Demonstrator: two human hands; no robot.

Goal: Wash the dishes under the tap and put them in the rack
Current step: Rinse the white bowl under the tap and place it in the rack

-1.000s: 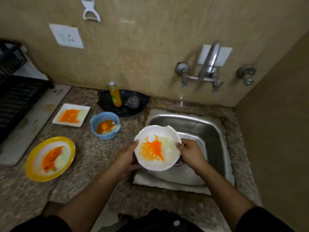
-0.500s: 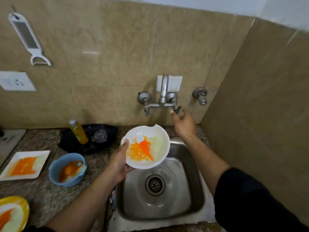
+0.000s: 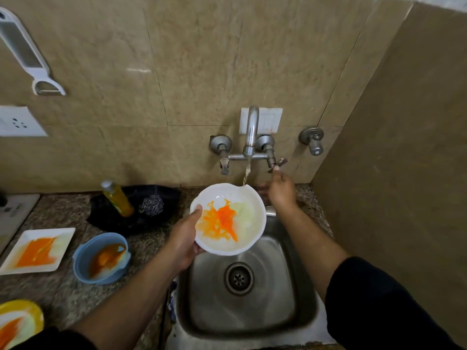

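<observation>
Left hand (image 3: 185, 239) grips white bowl (image 3: 228, 219) by rim, thumb inside, over sink (image 3: 300, 294), far edge under tap (image 3: 251, 130) stream to rinse orange residue; right hand (image 3: 279, 189) fingertips pinch right tap handle (image 3: 276, 164), setting flow; other dirty dishes wait on counter (image 3: 63, 210) left

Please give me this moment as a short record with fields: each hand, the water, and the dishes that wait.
left hand: grip on round white bowl with orange stains, over steel sink
right hand: at right tap handle
water: running from steel spout onto bowl's far rim
waiting: square white plate, blue bowl, yellow plate
</observation>
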